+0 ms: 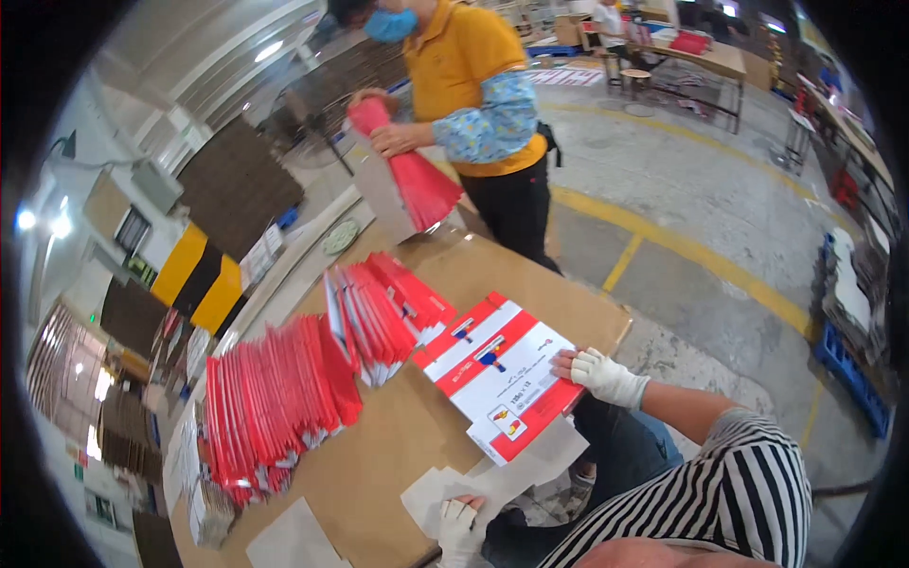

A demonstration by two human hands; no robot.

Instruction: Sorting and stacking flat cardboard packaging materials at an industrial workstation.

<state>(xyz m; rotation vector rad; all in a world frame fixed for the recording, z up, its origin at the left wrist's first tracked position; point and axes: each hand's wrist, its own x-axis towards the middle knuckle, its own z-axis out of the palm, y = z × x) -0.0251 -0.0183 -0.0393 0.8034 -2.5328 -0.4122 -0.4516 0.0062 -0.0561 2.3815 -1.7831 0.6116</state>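
Note:
A flat red and white printed carton (530, 379) lies near the right edge of the table. My right hand (608, 377), in a white fingerless glove, is closed on the carton's right edge, fingers over the printed face and thumb hidden. Lower down, my left hand (461, 525), gloved the same way, is at a plain white sheet (428, 499) by the near edge. Its fingers lie outstretched against the sheet, and the lower frame edge cuts off part of the hand. Part of the white sheet passes beneath the carton.
A long row of red folded cartons (279, 402) covers the left of the brown table (388, 445), with a smaller bundle (383, 312) beside it. Across the table a co-worker (478, 95) handles red cartons (417, 175). Another white sheet (296, 538) lies near the front; a blue pallet (852, 379) stands far right.

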